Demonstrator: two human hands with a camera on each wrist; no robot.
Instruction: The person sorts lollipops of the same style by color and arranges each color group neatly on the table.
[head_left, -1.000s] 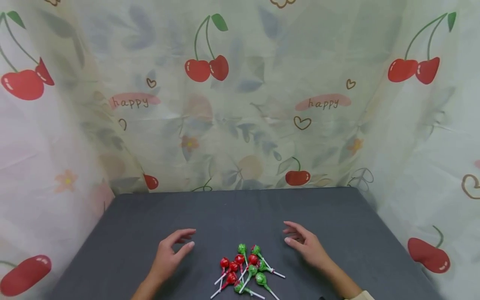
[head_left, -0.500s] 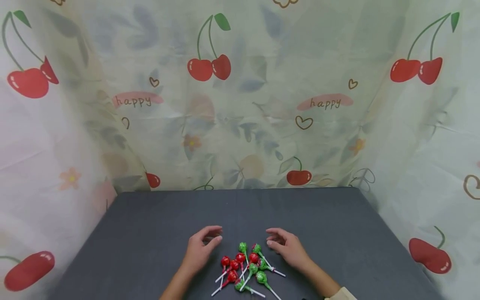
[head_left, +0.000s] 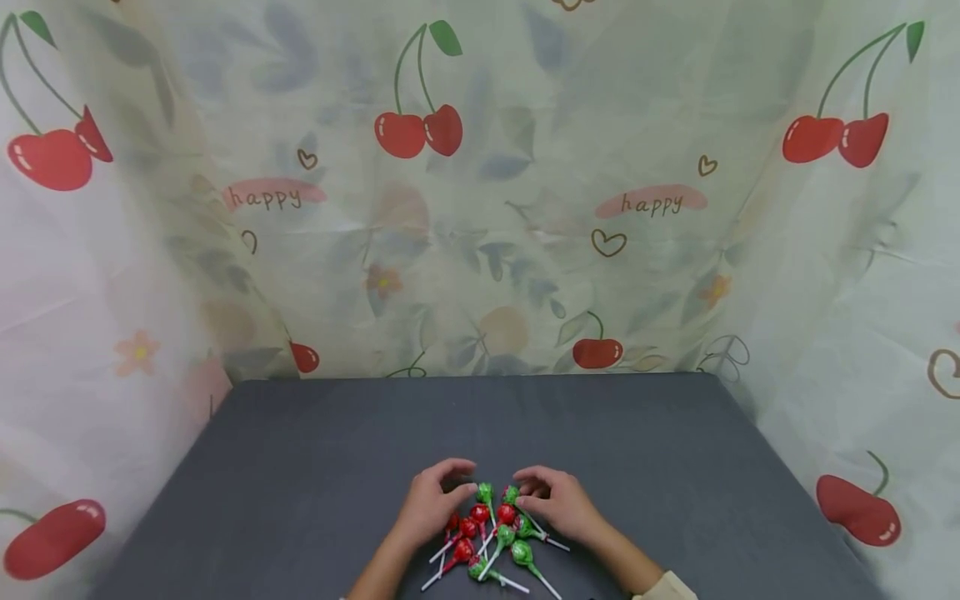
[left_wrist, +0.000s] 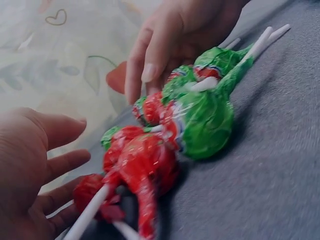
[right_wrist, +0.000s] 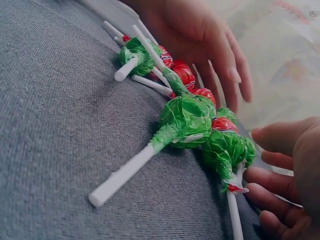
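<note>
A heap of lollipops in red and green wrappers, with white sticks, lies near the front of the table in the head view. Red lollipops [head_left: 462,551] are mostly on the left of it, green lollipops [head_left: 521,552] mostly on the right. My left hand [head_left: 433,502] curves loosely at the heap's far left, fingers relaxed and nothing gripped. Opposite it, my right hand [head_left: 561,502] is bent the same way beside a green lollipop [right_wrist: 225,150]. In the left wrist view, the left fingers come close to a red lollipop [left_wrist: 90,192]; whether they touch is unclear.
Dark grey cloth covers the table [head_left: 337,433], its bare surface stretching behind and beside the heap. A pale curtain [head_left: 480,275] printed with cherries hangs along the back and both sides.
Both hands have moved inward from either side, the left to the right and the right to the left, and now flank the heap. The lollipops look unmoved.
</note>
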